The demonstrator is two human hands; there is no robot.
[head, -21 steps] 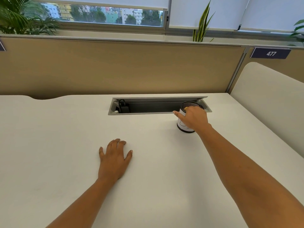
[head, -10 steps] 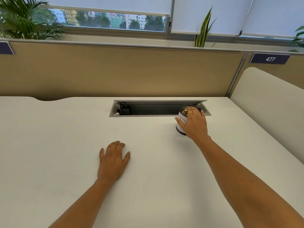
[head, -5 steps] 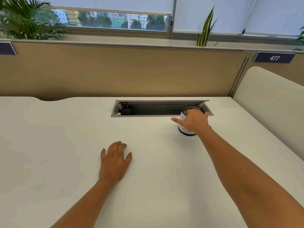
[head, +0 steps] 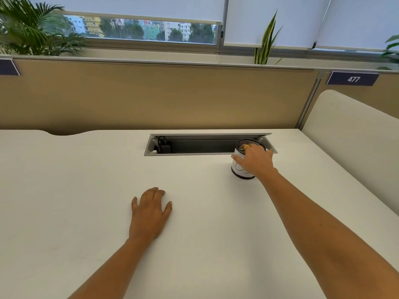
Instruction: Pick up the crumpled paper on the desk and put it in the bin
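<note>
Binning was judged under way: the right hand was curved over the bin, its hold not discernible, the paper hidden. The left hand was laid flat. Release was called for.

The bin is a small round cup of black mesh with a white label bearing thin dark lines. It stands upright toward the far right corner of the surface. The right hand covers its near side, thumb on the label, fingers curled over the rim.
</note>
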